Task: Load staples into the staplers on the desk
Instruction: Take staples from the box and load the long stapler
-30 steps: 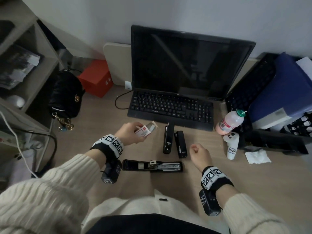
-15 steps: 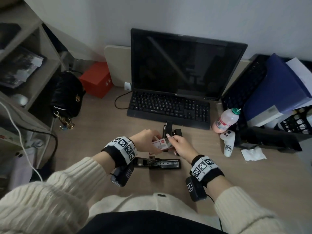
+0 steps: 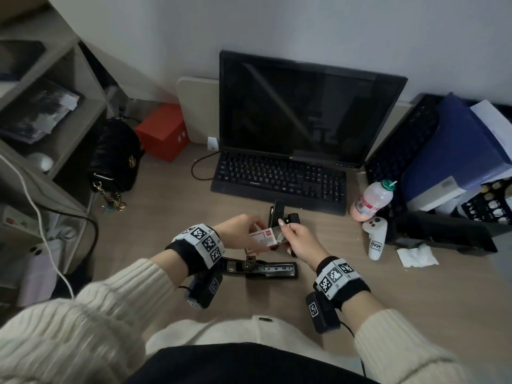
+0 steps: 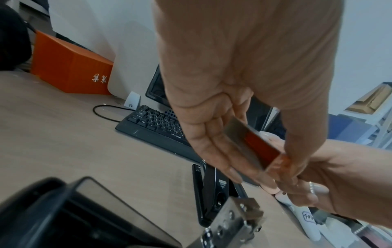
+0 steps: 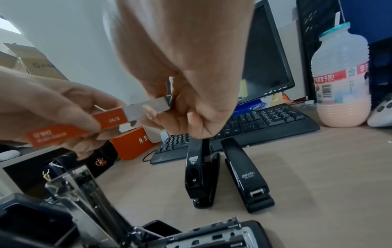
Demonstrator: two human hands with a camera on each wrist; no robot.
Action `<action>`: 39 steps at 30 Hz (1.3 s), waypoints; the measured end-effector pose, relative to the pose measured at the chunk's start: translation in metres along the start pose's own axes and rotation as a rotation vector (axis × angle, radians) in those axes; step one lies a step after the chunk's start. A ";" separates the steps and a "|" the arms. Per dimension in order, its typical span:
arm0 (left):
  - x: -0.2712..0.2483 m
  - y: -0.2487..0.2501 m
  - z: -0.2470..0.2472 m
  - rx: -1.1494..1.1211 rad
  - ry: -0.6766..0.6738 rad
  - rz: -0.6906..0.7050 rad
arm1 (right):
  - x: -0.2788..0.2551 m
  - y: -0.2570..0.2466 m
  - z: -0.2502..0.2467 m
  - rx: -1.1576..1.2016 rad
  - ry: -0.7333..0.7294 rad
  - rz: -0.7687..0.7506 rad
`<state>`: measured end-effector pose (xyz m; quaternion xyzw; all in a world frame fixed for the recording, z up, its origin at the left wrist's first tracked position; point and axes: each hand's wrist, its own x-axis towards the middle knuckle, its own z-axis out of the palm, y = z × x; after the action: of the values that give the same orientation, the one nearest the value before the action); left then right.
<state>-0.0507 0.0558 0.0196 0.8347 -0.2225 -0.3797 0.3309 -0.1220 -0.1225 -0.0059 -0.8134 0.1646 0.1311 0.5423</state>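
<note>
My left hand (image 3: 250, 232) grips a small red and white staple box (image 3: 263, 237) above the desk, thumb on one side and fingers on the other (image 4: 214, 151). A grey staple strip (image 5: 148, 105) sticks out of the box's right end, and my right hand (image 3: 286, 231) pinches it. Below the hands an opened black stapler (image 3: 266, 269) lies flat with its metal channel showing (image 5: 214, 234). Two more black staplers (image 5: 201, 172) (image 5: 248, 177) lie side by side behind it, partly hidden by my hands in the head view.
A black keyboard (image 3: 279, 180) and monitor (image 3: 304, 109) stand behind the staplers. A pink drink bottle (image 3: 372, 200), a white controller (image 3: 375, 238) and a crumpled tissue (image 3: 417, 254) are to the right. A black bag (image 3: 116, 156) and a red box (image 3: 163, 133) sit at the left.
My right hand rose from the desk and came to the staple box in my left hand. It now pinches the grey strip, which shows further out of the box.
</note>
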 end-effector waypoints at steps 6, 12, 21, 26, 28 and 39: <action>-0.005 0.009 -0.002 -0.095 -0.002 0.063 | -0.002 -0.005 0.000 0.033 -0.022 -0.007; -0.001 0.007 0.001 -0.123 0.033 0.038 | -0.004 -0.004 0.002 0.107 0.026 -0.040; 0.001 0.004 -0.001 -0.068 0.082 0.080 | 0.001 0.004 0.000 0.109 0.215 -0.088; 0.003 0.001 0.000 -0.034 0.122 0.097 | 0.004 0.007 -0.001 -0.060 0.390 -0.223; 0.002 0.001 -0.001 -0.041 0.136 0.098 | 0.002 0.007 -0.001 -0.093 0.385 -0.251; 0.002 0.001 -0.001 -0.009 0.133 0.079 | -0.001 0.008 -0.003 -0.113 0.385 -0.285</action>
<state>-0.0486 0.0541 0.0192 0.8471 -0.2313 -0.3113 0.3634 -0.1263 -0.1282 -0.0110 -0.8673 0.1410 -0.0950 0.4678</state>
